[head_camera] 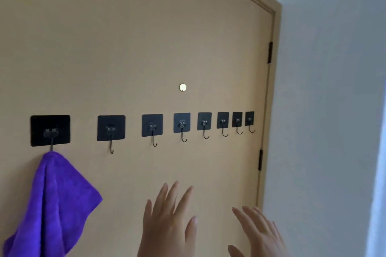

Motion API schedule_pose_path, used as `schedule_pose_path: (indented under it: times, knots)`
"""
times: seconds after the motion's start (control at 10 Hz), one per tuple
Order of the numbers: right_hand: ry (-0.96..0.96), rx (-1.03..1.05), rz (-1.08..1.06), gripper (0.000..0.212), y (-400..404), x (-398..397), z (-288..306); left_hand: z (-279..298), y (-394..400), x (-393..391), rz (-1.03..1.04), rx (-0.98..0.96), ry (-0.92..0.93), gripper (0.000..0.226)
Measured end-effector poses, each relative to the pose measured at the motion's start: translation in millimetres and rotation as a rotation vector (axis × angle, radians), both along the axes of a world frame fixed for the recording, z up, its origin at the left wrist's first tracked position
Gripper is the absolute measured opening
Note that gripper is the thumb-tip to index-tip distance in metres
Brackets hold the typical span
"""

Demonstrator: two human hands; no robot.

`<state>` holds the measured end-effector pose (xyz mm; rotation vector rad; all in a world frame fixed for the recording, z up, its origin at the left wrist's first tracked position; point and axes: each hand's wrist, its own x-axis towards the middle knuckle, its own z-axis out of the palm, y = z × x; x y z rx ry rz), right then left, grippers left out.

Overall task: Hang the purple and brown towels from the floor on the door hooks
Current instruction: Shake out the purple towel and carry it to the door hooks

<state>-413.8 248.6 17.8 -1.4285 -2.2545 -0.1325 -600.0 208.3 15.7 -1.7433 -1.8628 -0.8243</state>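
Observation:
A purple towel (52,200) hangs from the leftmost hook (50,130) on the tan door (146,48). A row of several black adhesive hooks runs to the right of it, and the second hook (111,129) and the others carry nothing. My left hand (169,221) is raised in front of the door below the middle hooks, fingers straight and spread, holding nothing. My right hand (259,233) is raised beside it at the lower right, fingers also straight and empty. No brown towel is in view.
A small round brass peephole (182,87) sits above the hooks. The door frame (271,89) with two black hinges (270,52) runs down the right side. A pale grey wall (325,110) lies beyond it.

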Motion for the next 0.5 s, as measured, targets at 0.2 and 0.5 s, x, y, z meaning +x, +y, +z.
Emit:
schedule_pose_path:
  times: [0.2,0.5]
  knots:
    - [0.164,0.031,-0.237,0.125,-14.4,129.2,10.7,-0.2,42.0,121.2,-0.211,-0.145,0.064,0.057]
    - [0.249,-0.056,-0.678,0.139,-80.8,322.0,18.0,-7.7,61.5,363.6,-0.575,-0.180,0.169,0.073]
